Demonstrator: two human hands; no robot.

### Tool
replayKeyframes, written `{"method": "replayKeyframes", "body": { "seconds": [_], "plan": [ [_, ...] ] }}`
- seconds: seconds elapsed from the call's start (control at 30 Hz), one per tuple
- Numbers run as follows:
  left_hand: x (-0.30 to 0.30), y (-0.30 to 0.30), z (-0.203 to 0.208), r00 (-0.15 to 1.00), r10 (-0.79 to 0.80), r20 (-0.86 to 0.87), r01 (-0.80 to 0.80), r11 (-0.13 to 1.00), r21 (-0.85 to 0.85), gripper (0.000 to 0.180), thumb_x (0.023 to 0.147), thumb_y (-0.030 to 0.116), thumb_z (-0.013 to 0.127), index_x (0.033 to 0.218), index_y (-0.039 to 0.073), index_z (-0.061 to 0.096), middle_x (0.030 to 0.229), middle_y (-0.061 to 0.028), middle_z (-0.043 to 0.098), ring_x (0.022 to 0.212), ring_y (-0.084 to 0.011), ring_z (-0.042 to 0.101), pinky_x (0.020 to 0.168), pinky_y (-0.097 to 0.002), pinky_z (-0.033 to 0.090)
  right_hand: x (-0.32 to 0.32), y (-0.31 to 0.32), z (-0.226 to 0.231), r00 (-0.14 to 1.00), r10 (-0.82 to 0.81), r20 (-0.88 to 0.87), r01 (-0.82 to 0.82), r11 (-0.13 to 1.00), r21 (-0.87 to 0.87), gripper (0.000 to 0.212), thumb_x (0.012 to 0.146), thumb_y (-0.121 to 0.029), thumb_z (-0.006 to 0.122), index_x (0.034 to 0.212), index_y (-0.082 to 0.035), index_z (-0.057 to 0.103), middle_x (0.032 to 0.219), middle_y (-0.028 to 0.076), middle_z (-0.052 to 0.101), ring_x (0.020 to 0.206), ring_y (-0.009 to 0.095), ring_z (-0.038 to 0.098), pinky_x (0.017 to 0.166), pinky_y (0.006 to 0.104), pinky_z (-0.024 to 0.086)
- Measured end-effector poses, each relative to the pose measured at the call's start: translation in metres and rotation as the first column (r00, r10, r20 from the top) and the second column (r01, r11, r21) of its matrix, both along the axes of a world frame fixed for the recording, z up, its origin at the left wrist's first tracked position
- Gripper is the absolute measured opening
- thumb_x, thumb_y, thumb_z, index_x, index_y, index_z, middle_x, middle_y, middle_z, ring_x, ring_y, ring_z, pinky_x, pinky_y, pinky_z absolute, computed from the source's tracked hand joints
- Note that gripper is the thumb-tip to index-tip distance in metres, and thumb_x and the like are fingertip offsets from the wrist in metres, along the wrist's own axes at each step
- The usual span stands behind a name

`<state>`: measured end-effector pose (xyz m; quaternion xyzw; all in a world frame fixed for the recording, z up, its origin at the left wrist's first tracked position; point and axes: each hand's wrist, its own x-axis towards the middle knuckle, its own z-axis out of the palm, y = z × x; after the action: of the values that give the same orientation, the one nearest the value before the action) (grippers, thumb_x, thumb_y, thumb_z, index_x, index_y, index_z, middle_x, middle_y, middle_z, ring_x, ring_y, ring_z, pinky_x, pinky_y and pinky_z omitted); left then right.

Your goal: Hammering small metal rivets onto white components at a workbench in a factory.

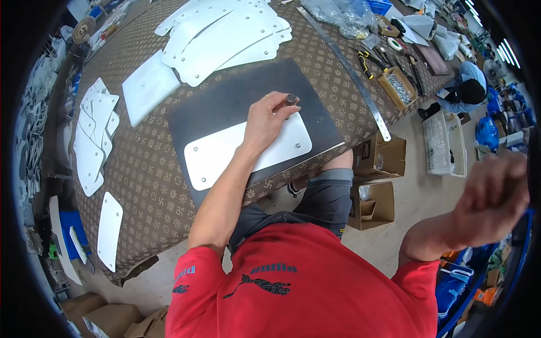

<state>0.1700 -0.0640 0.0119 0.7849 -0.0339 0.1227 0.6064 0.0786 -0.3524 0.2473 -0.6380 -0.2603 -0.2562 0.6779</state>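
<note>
**Even overhead light, one blurred hand, heavy fisheye bend**

You work in bright, even light from ceiling strips glimpsed far up and right of your fingers. Shadows are soft: a faint one lies just under your left hand (269, 121). The white plate (248, 149) beneath your fingers glares mildly. Your right hand (493, 197) is smeared by motion blur. The metal ruler (352, 76) beyond your fingertips curves, and a black rim vignettes the corners.

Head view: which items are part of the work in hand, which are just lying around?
In hand:
left hand pinching a small dark punch
white panel under it
dark mat
right hand, raised, blurred

Lying about:
stacked white panels
metal ruler
pliers
box of fasteners
cardboard boxes
</note>
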Motion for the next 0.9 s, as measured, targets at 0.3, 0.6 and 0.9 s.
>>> {"method": "replayKeyframes", "body": {
  "seconds": [0.3,0.6,0.9],
  "plan": [
    [-0.001,0.002,0.006,0.999,0.019,0.04,-0.03,0.962,0.273,0.017,0.09,0.006,0.071,0.106,0.0,0.073,0.098,-0.0052,0.072,0.085,-0.0121,0.066,0.079,-0.0268,0.051,0.038,0.037,-0.134,0.821,-0.306,-0.483,-0.262,0.55,-0.793,0.018,0.101,-0.018,0.058,0.088,-0.005,0.061,0.069,0.005,0.057,0.056,0.014,0.053,0.05,0.0305,0.038],
    [-0.04,-0.007,0.016,0.992,-0.119,-0.045,0.105,0.966,-0.235,0.018,0.088,0.003,0.072,0.104,-0.003,0.07,0.091,-0.0069,0.068,0.082,-0.0131,0.063,0.077,-0.0274,0.05,-0.014,0.012,-0.079,0.795,-0.197,-0.574,0.02,0.954,-0.301,0.02,0.104,-0.025,0.056,0.095,-0.008,0.051,0.064,-0.007,0.04,0.048,0.003,0.035,0.041,0.0206,0.024],
    [-0.05,-0.029,-0.007,0.994,-0.108,0.002,0.107,0.991,0.076,0.014,0.085,0.003,0.072,0.098,-0.002,0.07,0.087,-0.012,0.066,0.081,-0.023,0.063,0.075,-0.033,0.049,-0.036,0.001,-0.007,0.991,0.085,-0.1,-0.051,0.952,0.303,0.03,0.098,-0.032,0.063,0.096,-0.003,0.054,0.062,0.003,0.046,0.049,0.011,0.043,0.041,0.0258,0.029]
  ]
}}
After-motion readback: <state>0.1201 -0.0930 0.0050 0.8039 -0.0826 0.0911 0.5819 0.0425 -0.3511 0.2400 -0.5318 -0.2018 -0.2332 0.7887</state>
